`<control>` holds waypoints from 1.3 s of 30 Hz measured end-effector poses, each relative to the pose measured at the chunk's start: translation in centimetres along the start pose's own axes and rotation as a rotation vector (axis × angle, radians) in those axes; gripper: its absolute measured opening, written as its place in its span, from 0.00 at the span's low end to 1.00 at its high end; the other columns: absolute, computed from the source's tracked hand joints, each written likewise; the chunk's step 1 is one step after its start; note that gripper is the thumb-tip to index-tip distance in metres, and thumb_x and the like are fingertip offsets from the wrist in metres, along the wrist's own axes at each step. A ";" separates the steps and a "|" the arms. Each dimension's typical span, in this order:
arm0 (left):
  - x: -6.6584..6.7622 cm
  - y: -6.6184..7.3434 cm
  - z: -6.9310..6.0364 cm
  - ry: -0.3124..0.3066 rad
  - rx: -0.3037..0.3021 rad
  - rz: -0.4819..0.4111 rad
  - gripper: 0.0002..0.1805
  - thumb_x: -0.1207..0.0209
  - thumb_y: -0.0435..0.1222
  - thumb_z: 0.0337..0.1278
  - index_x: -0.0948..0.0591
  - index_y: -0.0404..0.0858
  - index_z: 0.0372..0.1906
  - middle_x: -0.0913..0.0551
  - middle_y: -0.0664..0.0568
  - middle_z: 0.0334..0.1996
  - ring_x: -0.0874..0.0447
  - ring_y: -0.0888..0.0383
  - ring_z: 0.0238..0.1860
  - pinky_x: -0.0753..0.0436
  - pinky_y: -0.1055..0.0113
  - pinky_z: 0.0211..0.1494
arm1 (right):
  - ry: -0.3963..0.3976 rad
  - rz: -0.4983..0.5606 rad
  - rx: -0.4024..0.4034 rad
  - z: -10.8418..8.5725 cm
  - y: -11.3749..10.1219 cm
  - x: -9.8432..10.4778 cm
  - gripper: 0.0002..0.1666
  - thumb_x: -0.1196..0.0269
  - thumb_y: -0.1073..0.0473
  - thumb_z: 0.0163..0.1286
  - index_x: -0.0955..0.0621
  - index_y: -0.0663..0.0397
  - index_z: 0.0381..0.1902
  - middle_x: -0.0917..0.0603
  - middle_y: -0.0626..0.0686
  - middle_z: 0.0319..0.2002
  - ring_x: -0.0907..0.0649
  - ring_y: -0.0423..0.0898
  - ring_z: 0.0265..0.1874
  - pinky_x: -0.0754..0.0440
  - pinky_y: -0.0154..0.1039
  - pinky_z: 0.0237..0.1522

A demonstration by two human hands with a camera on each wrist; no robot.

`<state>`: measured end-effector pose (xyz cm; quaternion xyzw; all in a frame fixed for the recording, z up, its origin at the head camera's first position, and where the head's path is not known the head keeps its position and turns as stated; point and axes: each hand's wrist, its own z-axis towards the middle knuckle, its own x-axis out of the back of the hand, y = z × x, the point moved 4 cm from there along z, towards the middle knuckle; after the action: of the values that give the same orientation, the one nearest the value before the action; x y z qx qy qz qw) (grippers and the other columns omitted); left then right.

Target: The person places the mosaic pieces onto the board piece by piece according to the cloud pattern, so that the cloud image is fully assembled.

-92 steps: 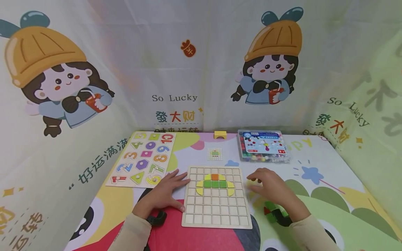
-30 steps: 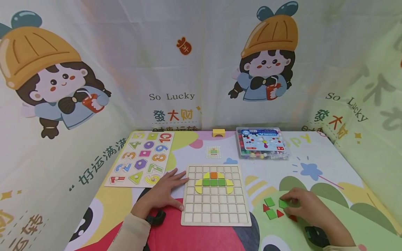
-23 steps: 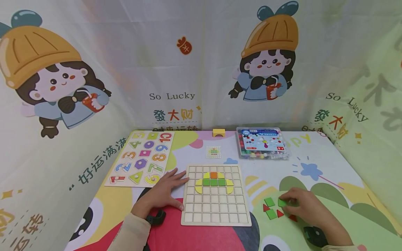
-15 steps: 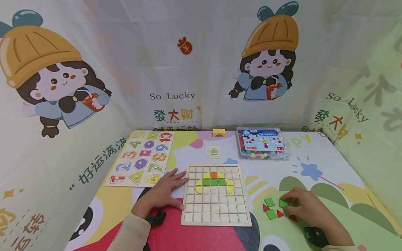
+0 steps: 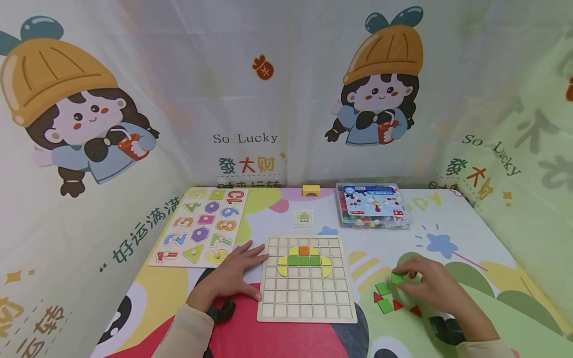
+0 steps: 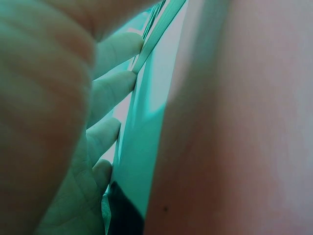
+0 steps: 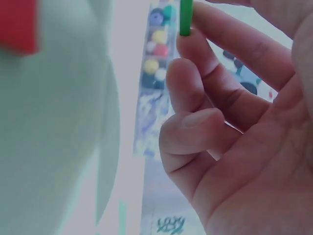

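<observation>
A wooden grid board [image 5: 306,298] lies mid-table, bearing a dome of yellow pieces, an orange square [image 5: 304,250] and a row of green squares [image 5: 304,260]. My left hand [image 5: 233,273] rests at the board's left edge, fingers spread, thumb by its lower side. Right of the board, my right hand [image 5: 429,283] pinches a green square tile [image 5: 397,278]; in the right wrist view this tile [image 7: 185,17] is seen edge-on, off the surface. Below it lie two loose green squares [image 5: 385,306] and several red triangles [image 5: 416,311].
Behind the board lies a small pattern card [image 5: 304,218]. A number and shape puzzle [image 5: 208,219] sits at the left. At the back stand a yellow arch block [image 5: 311,190] and a clear box of beads [image 5: 373,206]. Printed curtains enclose the table.
From among the loose pieces, my right hand has lifted a green tile and moved slightly up and away. Earlier it hovered beside the board, then reached right. My left hand has stayed put.
</observation>
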<state>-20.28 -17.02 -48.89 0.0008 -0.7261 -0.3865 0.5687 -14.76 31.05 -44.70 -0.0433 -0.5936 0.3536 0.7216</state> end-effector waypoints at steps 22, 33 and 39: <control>0.0 0.2 0.0 0.004 0.008 0.014 0.57 0.19 0.63 0.37 0.27 0.52 0.79 0.37 0.54 0.84 0.56 0.39 0.87 0.48 0.32 0.84 | -0.195 0.172 0.124 8.8 -8.2 -5.5 0.15 0.28 0.65 0.60 0.09 0.47 0.45 0.15 0.40 0.38 0.18 0.45 0.35 0.17 0.36 0.37; 0.0 0.3 -0.2 0.014 0.006 0.027 0.57 0.19 0.63 0.37 0.27 0.51 0.78 0.37 0.53 0.84 0.55 0.38 0.87 0.47 0.31 0.83 | -0.279 0.067 0.116 11.9 -12.5 -10.1 0.12 0.26 0.62 0.61 0.08 0.49 0.44 0.15 0.42 0.39 0.19 0.43 0.38 0.18 0.35 0.42; -0.1 0.2 -0.2 0.015 0.007 0.028 0.57 0.20 0.62 0.38 0.27 0.52 0.78 0.37 0.53 0.84 0.55 0.38 0.87 0.45 0.30 0.83 | -0.293 0.016 0.101 12.6 -14.0 -12.2 0.10 0.24 0.59 0.63 0.08 0.48 0.43 0.15 0.43 0.39 0.20 0.40 0.40 0.15 0.39 0.49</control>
<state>-19.98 -16.98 -48.83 -0.0046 -0.7231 -0.3757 0.5796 -20.04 9.25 -44.34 0.0402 -0.6737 0.3911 0.6257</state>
